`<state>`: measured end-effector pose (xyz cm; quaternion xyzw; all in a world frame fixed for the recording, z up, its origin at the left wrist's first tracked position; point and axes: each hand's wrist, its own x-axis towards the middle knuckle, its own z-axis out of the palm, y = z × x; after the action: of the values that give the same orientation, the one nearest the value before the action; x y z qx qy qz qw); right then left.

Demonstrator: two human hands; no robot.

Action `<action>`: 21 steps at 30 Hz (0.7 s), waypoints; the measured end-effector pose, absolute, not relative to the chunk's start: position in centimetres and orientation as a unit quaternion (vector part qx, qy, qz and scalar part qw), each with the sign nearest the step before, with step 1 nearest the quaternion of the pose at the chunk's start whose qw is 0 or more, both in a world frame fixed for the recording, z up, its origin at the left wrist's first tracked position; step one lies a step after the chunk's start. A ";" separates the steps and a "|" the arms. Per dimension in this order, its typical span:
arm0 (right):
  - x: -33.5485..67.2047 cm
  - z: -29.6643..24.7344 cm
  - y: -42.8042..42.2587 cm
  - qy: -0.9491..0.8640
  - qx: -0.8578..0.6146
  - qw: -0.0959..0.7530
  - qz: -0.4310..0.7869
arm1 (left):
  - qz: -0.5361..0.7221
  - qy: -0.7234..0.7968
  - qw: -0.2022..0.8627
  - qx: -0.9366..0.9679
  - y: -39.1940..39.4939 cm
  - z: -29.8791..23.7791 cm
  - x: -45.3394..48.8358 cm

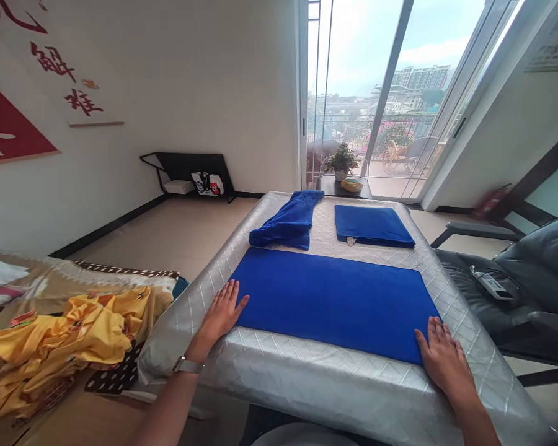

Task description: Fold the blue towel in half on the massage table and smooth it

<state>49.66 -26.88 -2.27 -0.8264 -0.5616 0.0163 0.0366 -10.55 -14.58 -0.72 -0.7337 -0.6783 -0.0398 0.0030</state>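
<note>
Resting 2 open hands at edges of flat blue towel (335,310), no grip on anything. Yellow cloth (60,347) heaped far L, just beside quilted silver pad (279,396). L hand (221,313), w/ watch (187,365), fingers spread, at towel's L edge; R hand (444,362) likewise at R edge. Beyond: crumpled blue towel (286,220), folded blue towel (372,226). Far R: remote (493,285) on gray chair (539,297).

The folded towel (335,310) is royal blue, the cover (307,387) beneath it silver with diamond quilting.
</note>
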 end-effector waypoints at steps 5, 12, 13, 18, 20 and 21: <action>49.3 -2.3 -26.7 -0.568 -0.822 0.044 0.004 | -0.057 -0.687 0.012 -0.724 -14.6 -1.5 -10.6; 50.2 -2.2 -26.9 -0.570 -0.821 0.028 0.013 | -0.043 -0.676 0.012 -0.735 -15.0 -2.6 -13.2; 50.6 -2.1 -26.8 -0.571 -0.820 0.025 0.019 | -0.050 -0.674 0.022 -0.737 -15.1 -2.5 -13.4; 52.8 -0.3 -23.5 -0.585 -0.810 0.039 -0.019 | -0.100 -0.683 0.072 -0.720 -15.9 -0.5 -8.6; 53.8 0.9 -20.4 -0.604 -0.795 0.048 -0.033 | -0.116 -0.638 0.065 -0.759 -16.6 1.1 -3.5; 54.2 1.6 -18.7 -0.613 -0.788 0.049 -0.031 | -0.124 -0.594 0.055 -0.793 -17.1 1.9 -0.5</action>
<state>54.25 -18.66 1.62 -0.7882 -0.6127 -0.0310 0.0491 -0.48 -17.06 1.90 -0.7932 -0.5938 -0.1238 0.0547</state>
